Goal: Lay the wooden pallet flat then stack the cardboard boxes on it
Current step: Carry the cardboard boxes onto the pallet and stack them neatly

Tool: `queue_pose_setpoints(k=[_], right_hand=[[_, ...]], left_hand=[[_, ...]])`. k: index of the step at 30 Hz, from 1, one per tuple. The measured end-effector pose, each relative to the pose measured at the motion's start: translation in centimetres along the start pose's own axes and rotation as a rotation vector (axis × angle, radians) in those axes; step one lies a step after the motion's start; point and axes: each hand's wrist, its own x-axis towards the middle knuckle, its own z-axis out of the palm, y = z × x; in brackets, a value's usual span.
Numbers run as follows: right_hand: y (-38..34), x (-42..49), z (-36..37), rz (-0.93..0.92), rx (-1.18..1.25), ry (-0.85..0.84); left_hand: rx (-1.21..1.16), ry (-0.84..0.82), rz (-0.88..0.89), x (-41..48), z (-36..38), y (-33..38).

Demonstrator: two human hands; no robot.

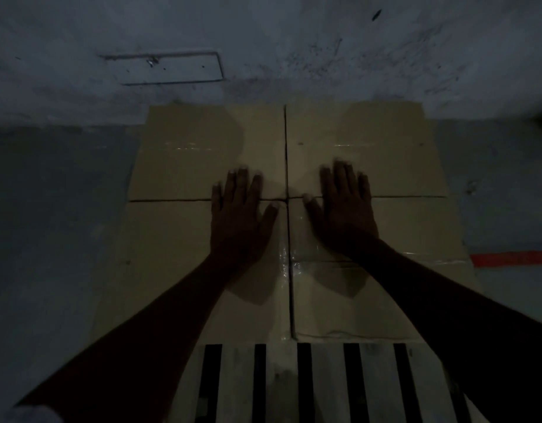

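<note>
Flat and gripping nothing, the left hand [242,215] and right hand [344,209] rested with straight fingers across the seams of four tan cardboard boxes [370,148]. These sat packed two-by-two on the pale slatted wooden pallet [282,380], whose slats ran near to far and jutted out at the near side.

Bare floor [50,209] around tight-packed boxes [202,154]

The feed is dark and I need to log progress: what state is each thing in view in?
Wooden pallet: lying flat, bare slats showing at the near edge.
Cardboard boxes: four tops visible, taped shut, butted together two by two.
Left hand: open, flat on the left boxes.
Right hand: open, flat on the right boxes.
</note>
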Motion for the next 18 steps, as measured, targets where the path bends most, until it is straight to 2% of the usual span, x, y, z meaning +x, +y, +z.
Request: queue_pose_setpoints(k=[3,8,13,18], right_hand=[[-0.1,0.1,-0.7,0.011,-0.018,-0.046],[-0.3,-1.0,-1.2,0.032,0.023,-0.195],[-1.0,-6.2,-1.4,0.037,0.072,-0.142],[-2.0,-11.5,-1.5,0.028,0.082,-0.161]], left_hand=[[-0.001,-0.014,0.012,0.0,-0.4,0.0],[-0.007,-0.136,0.042,0.4,-1.2,-0.6],[-0.034,-0.102,0.008,-4.9,-1.9,0.3],[-0.034,-0.096,-0.040,-9.3,-1.9,1.4]])
